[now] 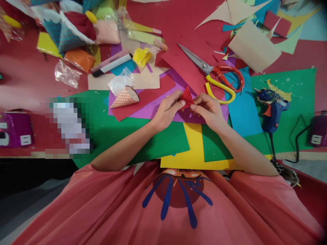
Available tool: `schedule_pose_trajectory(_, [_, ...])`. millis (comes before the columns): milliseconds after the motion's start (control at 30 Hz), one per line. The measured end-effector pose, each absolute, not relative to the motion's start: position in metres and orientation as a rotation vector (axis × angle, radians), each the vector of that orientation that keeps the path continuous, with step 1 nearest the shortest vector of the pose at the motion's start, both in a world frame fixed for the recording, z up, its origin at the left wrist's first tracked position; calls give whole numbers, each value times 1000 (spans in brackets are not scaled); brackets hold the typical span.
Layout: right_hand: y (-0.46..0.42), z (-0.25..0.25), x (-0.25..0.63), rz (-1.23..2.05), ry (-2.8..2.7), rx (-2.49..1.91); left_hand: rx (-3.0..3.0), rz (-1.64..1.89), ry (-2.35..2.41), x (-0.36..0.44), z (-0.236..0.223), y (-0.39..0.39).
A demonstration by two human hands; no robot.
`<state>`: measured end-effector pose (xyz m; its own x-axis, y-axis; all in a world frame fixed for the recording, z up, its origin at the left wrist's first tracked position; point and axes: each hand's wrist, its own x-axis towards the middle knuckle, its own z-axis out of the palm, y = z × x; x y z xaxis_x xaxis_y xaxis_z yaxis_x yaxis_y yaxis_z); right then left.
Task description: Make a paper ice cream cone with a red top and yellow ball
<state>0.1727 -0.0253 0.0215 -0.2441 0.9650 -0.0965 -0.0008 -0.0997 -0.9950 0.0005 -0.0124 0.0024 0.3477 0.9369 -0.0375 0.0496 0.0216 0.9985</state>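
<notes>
A small red paper triangle [186,96] is pinched between both my hands above the purple sheet [153,109]. My left hand [167,110] grips its left side with thumb and fingers closed. My right hand [207,109] pinches its right side. Beneath my forearms lie green sheets [143,136] and a yellow sheet [194,149]. A patterned paper cone [124,97] rests to the left of my hands.
Scissors [217,76] with red and yellow handles lie just beyond my right hand. A blue glue gun [272,109] stands on the right, its cord trailing off the table edge. Paper scraps, clay bags and a glue stick [112,64] crowd the far side.
</notes>
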Motion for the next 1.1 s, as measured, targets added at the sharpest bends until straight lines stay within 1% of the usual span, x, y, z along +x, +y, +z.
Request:
schedule_pose_trajectory(200, [-25,23,173,1467,-1305,-1139,1394,932,961,-1,6,-13])
schedule_pose_trajectory(500, [-21,17,177,1560,-1227,-1163,1451,879,961,-3,6,-10])
schedule_pose_trajectory(767, [-21,21,173,1501,-1268,-1114,1603,1061,998,-1,2,-17])
schedule_pose_trajectory(967, [-22,22,174,1498,-1279,-1108,1630,1002,986,-5,3,-17])
schedule_pose_trajectory(1100, [-21,21,176,1583,-1209,-1110,1706,998,1007,-6,6,-16])
